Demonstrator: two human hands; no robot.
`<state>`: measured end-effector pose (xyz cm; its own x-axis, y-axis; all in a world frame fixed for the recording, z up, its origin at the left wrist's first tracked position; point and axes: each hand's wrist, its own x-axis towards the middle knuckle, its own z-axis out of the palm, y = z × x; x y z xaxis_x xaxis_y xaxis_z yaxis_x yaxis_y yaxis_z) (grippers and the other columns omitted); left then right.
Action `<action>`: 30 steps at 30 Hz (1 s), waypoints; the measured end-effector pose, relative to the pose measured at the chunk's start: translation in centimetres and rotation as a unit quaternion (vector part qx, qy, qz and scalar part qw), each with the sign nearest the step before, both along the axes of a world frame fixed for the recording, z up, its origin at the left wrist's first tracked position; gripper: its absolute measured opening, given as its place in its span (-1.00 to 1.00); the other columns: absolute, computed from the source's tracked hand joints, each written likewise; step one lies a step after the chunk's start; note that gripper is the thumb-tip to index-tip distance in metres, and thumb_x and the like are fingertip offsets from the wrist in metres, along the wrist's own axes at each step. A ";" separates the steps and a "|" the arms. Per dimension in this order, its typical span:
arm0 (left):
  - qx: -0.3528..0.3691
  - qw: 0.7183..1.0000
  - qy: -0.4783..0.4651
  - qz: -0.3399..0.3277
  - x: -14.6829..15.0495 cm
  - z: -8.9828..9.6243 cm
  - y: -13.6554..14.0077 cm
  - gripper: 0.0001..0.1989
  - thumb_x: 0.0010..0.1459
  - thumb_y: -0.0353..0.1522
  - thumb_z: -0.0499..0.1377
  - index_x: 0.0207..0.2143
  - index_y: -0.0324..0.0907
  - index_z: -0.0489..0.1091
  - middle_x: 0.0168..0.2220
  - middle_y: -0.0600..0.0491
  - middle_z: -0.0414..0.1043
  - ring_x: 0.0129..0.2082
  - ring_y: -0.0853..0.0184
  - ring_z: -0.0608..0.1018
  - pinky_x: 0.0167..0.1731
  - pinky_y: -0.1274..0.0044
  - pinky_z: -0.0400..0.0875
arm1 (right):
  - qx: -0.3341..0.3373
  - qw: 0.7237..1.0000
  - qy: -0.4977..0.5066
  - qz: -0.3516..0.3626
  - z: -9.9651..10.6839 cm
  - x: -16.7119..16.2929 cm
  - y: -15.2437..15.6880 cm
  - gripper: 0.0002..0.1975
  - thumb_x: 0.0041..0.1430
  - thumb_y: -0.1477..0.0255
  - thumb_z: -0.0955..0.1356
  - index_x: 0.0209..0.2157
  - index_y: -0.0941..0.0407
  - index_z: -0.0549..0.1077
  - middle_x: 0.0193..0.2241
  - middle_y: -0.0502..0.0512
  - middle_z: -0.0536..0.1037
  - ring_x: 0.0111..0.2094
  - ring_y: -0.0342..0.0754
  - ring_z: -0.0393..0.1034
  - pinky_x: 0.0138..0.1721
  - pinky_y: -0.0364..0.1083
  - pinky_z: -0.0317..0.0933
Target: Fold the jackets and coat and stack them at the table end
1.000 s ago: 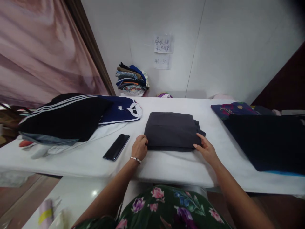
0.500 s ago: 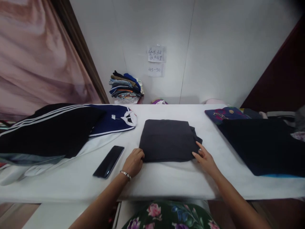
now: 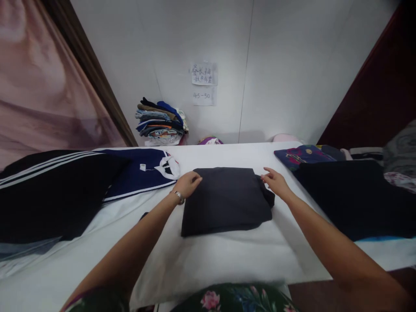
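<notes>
A dark grey folded garment [image 3: 224, 201] lies flat on the white-covered table in front of me, a loose bunched part sticking out at its right side. At its far left corner my left hand [image 3: 187, 183] is closed, fingertips pinched on the cloth. By the far right corner my right hand [image 3: 275, 182] has its index finger stretched out and the fingertips at the garment's edge. A phone [image 3: 144, 215] is nearly all hidden behind my left forearm.
Left on the table [image 3: 247, 255] lie black striped clothing [image 3: 48, 190] and a navy collared top [image 3: 136, 173]. At right is a folded black garment [image 3: 351, 195] beside a patterned cloth [image 3: 299, 156]. Behind, a clothes stack [image 3: 160, 121] stands by the wall with handwritten papers [image 3: 204, 84].
Both hands have moved from the garment's near side to its far corners. The garment sits slightly nearer to me and its near edge is tilted. My left forearm now covers the phone.
</notes>
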<state>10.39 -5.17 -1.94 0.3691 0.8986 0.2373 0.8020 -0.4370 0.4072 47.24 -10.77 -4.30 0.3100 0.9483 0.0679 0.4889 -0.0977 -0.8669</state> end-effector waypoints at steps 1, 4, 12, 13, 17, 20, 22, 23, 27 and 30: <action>-0.009 1.000 0.020 0.013 0.8 -0.1 2.0 -0.71 0.20 -0.23 -0.04 -0.29 -0.15 0.43 -0.22 0.03 0.48 -0.20 0.31 0.47 -0.17 0.52 0.31 | -0.035 0.999 0.016 -0.011 0.2 -0.1 1.7 -0.46 0.11 0.34 0.28 0.13 0.17 0.25 -0.33 0.11 0.52 -0.40 -0.11 0.38 -0.50 -0.19 0.18; -0.058 0.993 0.093 0.045 2.7 -1.2 7.1 -0.62 0.25 -0.24 -0.12 -0.20 -0.17 0.45 -0.08 -0.04 0.46 -0.06 0.26 0.44 -0.08 0.49 0.27 | -0.102 0.994 0.038 -0.033 0.0 -0.5 5.6 -0.50 0.15 0.33 0.26 0.11 0.20 0.27 -0.36 0.15 0.54 -0.49 -0.15 0.36 -0.58 -0.21 0.12; -0.130 0.979 0.143 0.064 5.2 -3.4 12.8 -0.47 0.23 -0.07 -0.16 -0.28 -0.18 0.50 -0.11 -0.12 0.48 -0.07 0.13 0.46 -0.14 0.41 0.29 | -0.142 0.987 0.064 -0.035 -1.0 -0.4 10.4 -0.54 0.01 0.32 0.40 -0.03 0.20 0.41 -0.54 0.04 0.47 -0.63 -0.21 0.24 -0.64 -0.23 0.04; -0.133 0.979 0.142 0.054 5.5 -3.4 13.0 -0.48 0.23 -0.07 -0.15 -0.32 -0.17 0.51 -0.14 -0.11 0.49 -0.09 0.15 0.47 -0.15 0.43 0.29 | -0.138 0.987 0.070 -0.033 -0.9 -0.5 10.7 -0.53 0.00 0.33 0.41 -0.04 0.20 0.41 -0.55 0.03 0.46 -0.63 -0.21 0.24 -0.64 -0.23 0.04; -0.151 0.979 0.135 0.008 6.5 -3.4 13.5 -0.49 0.21 -0.07 -0.12 -0.43 -0.16 0.49 -0.27 -0.04 0.53 -0.22 0.22 0.51 -0.24 0.51 0.30 | -0.118 0.988 0.097 -0.029 -0.9 -0.7 11.4 -0.58 -0.03 0.38 0.42 -0.09 0.20 0.43 -0.60 0.00 0.42 -0.64 -0.20 0.23 -0.64 -0.22 0.08; -0.163 0.978 0.129 -0.011 6.7 -3.3 13.6 -0.48 0.19 -0.04 -0.12 -0.44 -0.15 0.49 -0.35 -0.01 0.52 -0.29 0.26 0.51 -0.30 0.53 0.29 | -0.083 0.991 0.104 -0.033 -1.4 -0.5 11.5 -0.63 -0.04 0.43 0.40 -0.12 0.18 0.45 -0.59 -0.01 0.43 -0.62 -0.21 0.24 -0.60 -0.21 0.13; -0.166 0.978 0.121 -0.026 6.6 -3.1 13.7 -0.51 0.16 -0.04 -0.07 -0.44 -0.16 0.49 -0.39 0.01 0.51 -0.32 0.28 0.50 -0.34 0.54 0.28 | -0.062 0.993 0.093 -0.037 -1.8 -0.3 11.4 -0.68 -0.05 0.44 0.37 -0.18 0.18 0.47 -0.57 -0.01 0.43 -0.62 -0.21 0.23 -0.60 -0.20 0.12; -0.166 0.979 0.117 -0.033 6.6 -3.0 13.8 -0.54 0.15 -0.05 -0.04 -0.44 -0.16 0.49 -0.40 0.03 0.50 -0.34 0.29 0.49 -0.36 0.55 0.28 | -0.054 0.994 0.084 -0.038 -2.1 -0.2 11.3 -0.70 -0.05 0.43 0.36 -0.21 0.19 0.48 -0.57 -0.01 0.44 -0.62 -0.21 0.22 -0.60 -0.20 0.11; -0.144 0.983 0.099 -0.053 6.5 -3.0 14.2 -0.60 0.14 -0.10 0.00 -0.43 -0.19 0.46 -0.38 0.05 0.49 -0.35 0.33 0.47 -0.36 0.57 0.27 | -0.035 0.999 0.026 -0.020 -2.6 0.2 11.0 -0.77 -0.04 0.37 0.34 -0.33 0.17 0.52 -0.57 -0.02 0.46 -0.59 -0.19 0.24 -0.56 -0.18 0.10; -0.131 0.985 0.103 -0.052 6.9 -3.6 14.4 -0.62 0.16 -0.14 0.00 -0.45 -0.21 0.46 -0.35 0.01 0.49 -0.33 0.32 0.48 -0.33 0.55 0.28 | -0.041 0.999 -0.035 0.002 -2.5 0.4 10.9 -0.83 -0.05 0.34 0.36 -0.50 0.16 0.51 -0.59 0.00 0.47 -0.53 -0.14 0.29 -0.50 -0.17 0.11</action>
<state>17.30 9.24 -5.54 0.4791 0.8733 -0.0882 0.8358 -0.4232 0.3497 47.67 0.08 -6.82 0.3036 0.9528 0.0109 0.5489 -0.1655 -0.8194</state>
